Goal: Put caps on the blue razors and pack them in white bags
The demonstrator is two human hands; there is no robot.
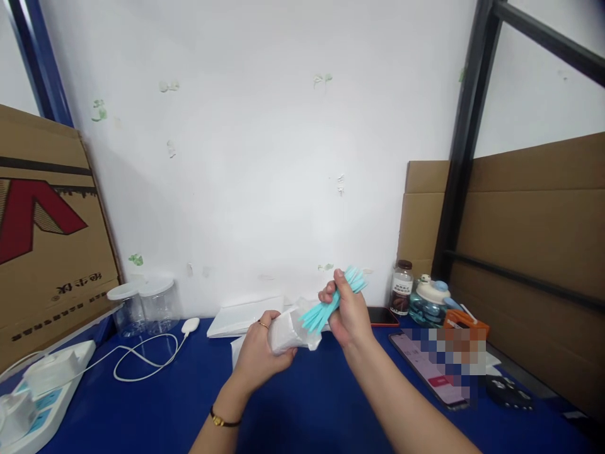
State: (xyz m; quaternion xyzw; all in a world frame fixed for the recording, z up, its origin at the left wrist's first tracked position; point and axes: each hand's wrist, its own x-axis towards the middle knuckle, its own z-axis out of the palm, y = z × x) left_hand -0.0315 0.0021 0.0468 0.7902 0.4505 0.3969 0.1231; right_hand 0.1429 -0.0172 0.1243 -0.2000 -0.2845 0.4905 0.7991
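While gripping a bundle of turquoise strips point(326, 311) in the right hand point(352, 312), holds a crumpled white bag point(286, 329) in the left hand point(265, 353), both above the middle of the blue worktop point(307, 410). Has both hands full: clasps the strips around mid-length with the right, thumb uppermost, and cups the bag from its left with the left, thumb along the near side, fingers over the far side.

Holds the strips on a slant — long axis running from low on the left to high on the right — with the lower ends pointing left at the bag. Overlaps the bag's right end with those lower ends in view; cannot tell whether inside it, touching it or merely in front. Has the bag stretched roughly left to right, at an angle to the strips, with the left hand on the side of their lower ends and the right hand nearer to their upper ends.

Has a flat white pack point(246, 316) lying beyond the left hand on the far part of the worktop, a dark phone point(384, 317) just to the right of the right hand, and a brown jar point(401, 287) farther right.
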